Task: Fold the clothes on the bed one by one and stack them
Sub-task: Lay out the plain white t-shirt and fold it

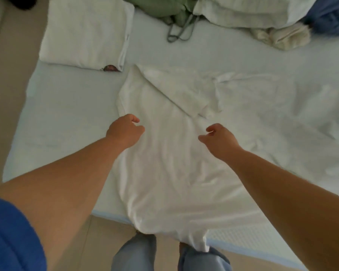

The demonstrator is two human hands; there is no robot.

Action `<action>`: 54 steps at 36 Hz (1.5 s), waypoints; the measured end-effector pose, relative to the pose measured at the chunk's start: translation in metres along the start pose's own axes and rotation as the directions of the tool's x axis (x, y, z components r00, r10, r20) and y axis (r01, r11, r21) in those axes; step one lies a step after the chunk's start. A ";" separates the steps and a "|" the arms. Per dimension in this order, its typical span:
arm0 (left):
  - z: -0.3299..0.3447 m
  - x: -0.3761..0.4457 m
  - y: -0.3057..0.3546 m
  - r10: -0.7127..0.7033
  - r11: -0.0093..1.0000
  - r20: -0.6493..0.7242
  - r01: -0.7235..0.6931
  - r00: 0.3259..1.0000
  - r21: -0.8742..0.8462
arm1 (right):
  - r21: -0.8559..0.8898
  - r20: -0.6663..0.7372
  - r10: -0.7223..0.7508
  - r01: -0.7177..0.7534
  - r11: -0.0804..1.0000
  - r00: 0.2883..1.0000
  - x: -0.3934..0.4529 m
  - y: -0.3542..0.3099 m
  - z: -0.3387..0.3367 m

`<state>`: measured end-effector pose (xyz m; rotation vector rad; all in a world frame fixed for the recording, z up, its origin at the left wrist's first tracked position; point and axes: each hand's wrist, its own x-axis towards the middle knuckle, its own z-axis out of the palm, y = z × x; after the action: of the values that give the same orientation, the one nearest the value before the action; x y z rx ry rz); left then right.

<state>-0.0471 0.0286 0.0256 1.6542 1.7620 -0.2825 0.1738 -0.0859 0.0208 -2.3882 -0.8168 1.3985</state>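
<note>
A white shirt (pixel 164 153) lies spread on the bed (pixel 67 114), its long axis running from the near bed edge, over which its bottom hem hangs toward the person's legs, away to the collar end; one sleeve (pixel 176 90) is already turned in across the chest on a diagonal; both hands hover over the shirt's middle, the left hand (pixel 125 130) just inside its left border, the right hand (pixel 217 136) near the centre-right, fingers loosely curled with thumb and forefinger apart, gripping nothing as far as this soft view lets me judge; the left hand is the nearer to a free edge, the right side of the shirt blends into the rumpled sheet (pixel 282 114) and its border is hard to find; a folded white stack (pixel 84 34) sits well apart at far left, with bare mattress between for carrying the folded piece over; unfolded clothes, a green garment (pixel 164 8) and a cream one (pixel 282 36), lie far behind; next comes likely a pinch at the side edges to fold inward
</note>
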 end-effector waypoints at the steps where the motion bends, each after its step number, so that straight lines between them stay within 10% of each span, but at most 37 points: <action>1: -0.002 0.007 0.005 -0.002 1.000 -0.005 0.002 1.000 -0.011 | -0.036 -0.033 -0.045 0.044 0.998 0.998 0.009 -0.006 -0.003; 13: 0.007 0.094 0.064 0.243 0.961 -0.011 -0.239 0.970 0.139 | -0.441 -0.087 -0.263 0.199 0.875 0.961 0.091 -0.019 0.000; 16: 0.013 0.114 0.075 -0.042 0.966 -0.065 0.024 0.997 -0.258 | -0.395 -0.169 -0.264 0.181 0.901 0.950 0.100 -0.020 0.001; 20: 0.014 0.121 0.080 -0.239 0.564 0.145 0.259 0.960 -0.784 | -0.360 -0.283 -0.408 0.298 0.884 0.868 0.099 -0.032 -0.004; 25: 0.004 0.126 0.092 -0.100 0.452 0.325 0.334 0.940 -0.827 | -0.415 -0.362 -0.528 0.375 0.829 0.768 0.103 -0.073 -0.023; 38: -0.045 0.204 0.125 0.012 0.353 0.124 0.111 0.992 -0.929 | -0.433 -0.572 -0.490 0.266 0.861 0.658 0.184 -0.208 -0.085; 42: -0.047 0.209 0.124 0.081 0.460 0.106 0.057 0.991 -0.886 | -0.276 -0.646 -0.335 0.199 0.940 0.686 0.195 -0.221 -0.089; 47: -0.030 0.176 0.112 0.211 0.775 -0.038 -0.191 0.977 -0.602 | -0.425 -0.417 -0.367 0.178 0.887 0.832 0.169 -0.166 -0.052; 54: 0.002 0.106 0.079 0.302 0.912 0.029 -0.279 0.953 -0.302 | -0.475 -0.253 -0.245 0.101 0.874 0.936 0.096 -0.055 -0.010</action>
<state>0.0335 0.1239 -0.0169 1.6334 1.3979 0.0543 0.2008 0.0152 -0.0169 -2.6828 -1.3527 0.7931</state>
